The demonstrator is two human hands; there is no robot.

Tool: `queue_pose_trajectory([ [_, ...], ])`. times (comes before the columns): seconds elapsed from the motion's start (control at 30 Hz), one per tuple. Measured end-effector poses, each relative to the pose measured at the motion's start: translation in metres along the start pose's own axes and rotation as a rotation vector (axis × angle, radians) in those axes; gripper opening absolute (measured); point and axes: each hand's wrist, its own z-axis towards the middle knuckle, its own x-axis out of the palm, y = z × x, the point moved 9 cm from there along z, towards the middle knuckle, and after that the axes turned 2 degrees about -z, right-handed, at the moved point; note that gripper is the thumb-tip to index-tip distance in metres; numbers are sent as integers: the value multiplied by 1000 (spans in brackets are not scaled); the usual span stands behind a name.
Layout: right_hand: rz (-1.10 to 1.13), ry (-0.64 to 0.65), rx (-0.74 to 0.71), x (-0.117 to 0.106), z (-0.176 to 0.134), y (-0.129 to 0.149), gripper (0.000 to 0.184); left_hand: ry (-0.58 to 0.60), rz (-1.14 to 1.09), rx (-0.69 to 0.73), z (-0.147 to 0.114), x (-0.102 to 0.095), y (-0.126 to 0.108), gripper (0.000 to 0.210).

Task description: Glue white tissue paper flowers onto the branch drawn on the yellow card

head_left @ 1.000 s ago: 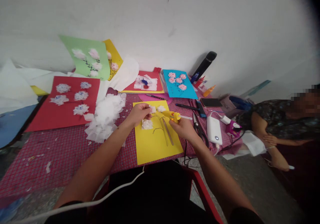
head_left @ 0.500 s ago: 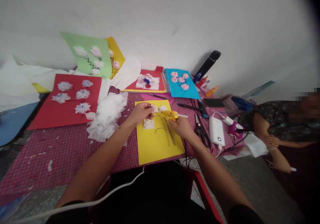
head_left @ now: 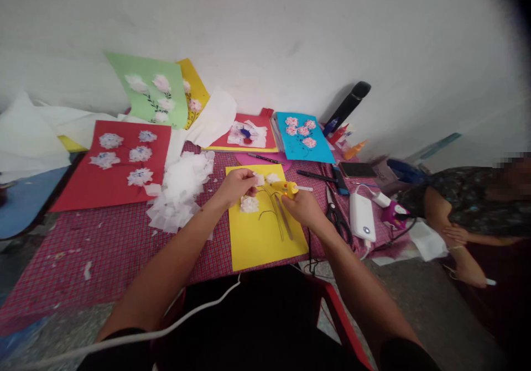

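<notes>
My left hand (head_left: pixel 239 186) pinches a small piece of white tissue paper (head_left: pixel 259 179) above the upper part of a yellow sheet (head_left: pixel 253 249). In my right hand (head_left: pixel 304 207) is a yellow hot glue gun (head_left: pixel 286 188), a pale glue stick jutting from its back and its nozzle pointing left toward the tissue. Dark curved stems are drawn on the sheet. One ruffled white paper flower (head_left: pixel 249 204) lies at its left, and a smaller white tuft (head_left: pixel 272 178) sits near the top. A slim brownish stick-like tool (head_left: pixel 284 219) rests across the stems.
Loose tissue squares (head_left: pixel 182 188) are heaped left of the sheet. Finished flower pictures stand on red (head_left: pixel 83 186), green (head_left: pixel 120 69) and blue (head_left: pixel 321 152) paper. Black scissors (head_left: pixel 340 221), a white power bank (head_left: pixel 362 216) and a phone (head_left: pixel 357 170) lie rightward. Another person's arm (head_left: pixel 460 249) is at far right.
The view has shifted slightly. My left hand still holds the tissue piece and my right hand the glue gun, both in nearly the same place over the yellow sheet.
</notes>
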Motion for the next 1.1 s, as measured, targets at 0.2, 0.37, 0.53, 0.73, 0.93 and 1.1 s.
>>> queue_pose_trajectory([
  [0.2, -169, 115, 32, -5, 6, 13, 28, 0, 7, 1, -1, 1, 0, 11],
  [0.37, -294, 249, 11, -16, 26, 36, 24, -9, 8, 3, -2, 2, -3, 12],
  [0.53, -314, 356, 27, -21, 37, 44, 20, -14, 3, 17, 0, 0, -3, 13],
  [0.73, -156, 437, 80, -27, 35, 39, 21, -17, -4, 23, 0, -1, -5, 12],
  [0.93, 405, 229, 165, -50, 16, -6, 21, -38, -8, 13, -1, -2, -6, 12],
  [1.1, 882, 62, 385, -32, 1, -75, 17, -28, 9, -6, 0, -1, -1, 13],
])
